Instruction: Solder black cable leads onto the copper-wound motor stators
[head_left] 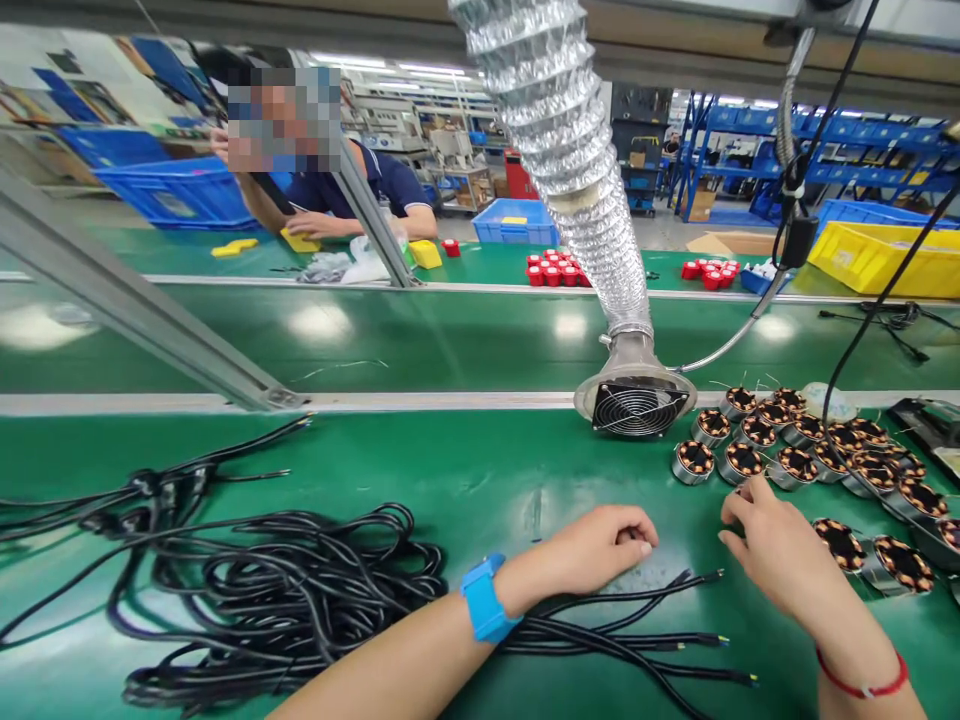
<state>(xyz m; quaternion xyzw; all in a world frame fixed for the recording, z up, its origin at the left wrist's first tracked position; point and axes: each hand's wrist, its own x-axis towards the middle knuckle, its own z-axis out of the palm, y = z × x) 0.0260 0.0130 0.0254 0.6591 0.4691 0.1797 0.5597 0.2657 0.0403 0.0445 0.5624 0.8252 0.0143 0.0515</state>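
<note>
My left hand (604,552), with a blue band (487,598) at the wrist, hovers over the green bench with its fingers curled in loosely. Nothing shows between thumb and fingers. Below it run the stripped ends of several black cables (615,640). My right hand (780,550) wears a red cord (862,682). Its thumb and index finger are apart, and I see nothing held in them. The fingertips are close to the copper-wound motor stators (744,462), near the front left of that group; whether they touch one is unclear.
A large coil of black cable (300,590) covers the bench's left side. An exhaust fan (637,408) on a silver duct (570,140) hangs ahead. Across the line, a person (382,185) sits by red parts (555,268). A yellow bin (892,258) stands far right.
</note>
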